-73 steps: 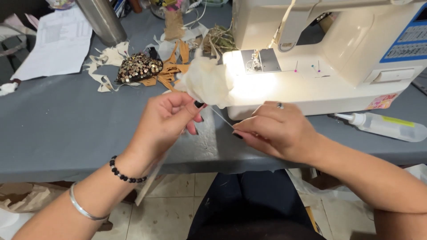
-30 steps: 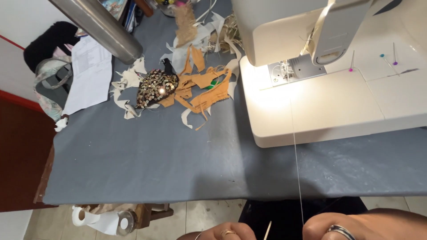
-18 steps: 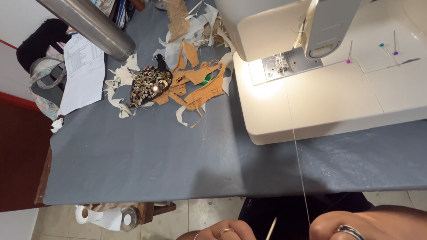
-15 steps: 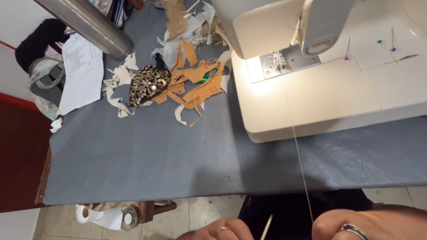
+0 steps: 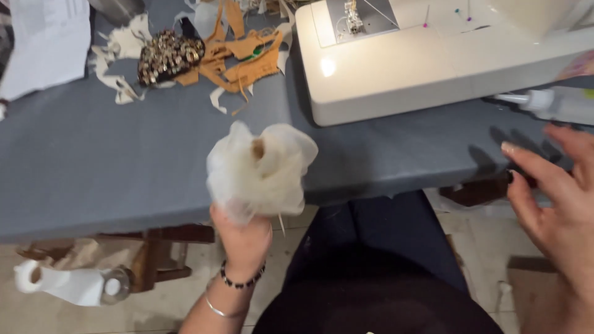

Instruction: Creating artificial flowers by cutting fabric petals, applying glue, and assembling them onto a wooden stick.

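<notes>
Cream gauzy fabric, gathered into a ruffled puff (image 5: 261, 170), sits bunched in your left hand (image 5: 242, 238), whose fingers are clenched around its base so the frills fan out above your fist. You hold it at the front edge of the grey table (image 5: 93, 173), in front of the white sewing machine (image 5: 433, 55) and to its left. Your right hand (image 5: 557, 198) is spread wide, fingers (image 5: 526, 162) apart and gripping nothing, hovering off the machine's front right corner, just below a white squeeze bottle (image 5: 554, 104) lying there. Left of the machine lie tan fabric scraps (image 5: 247, 59) and a beaded dark piece (image 5: 166, 55).
</notes>
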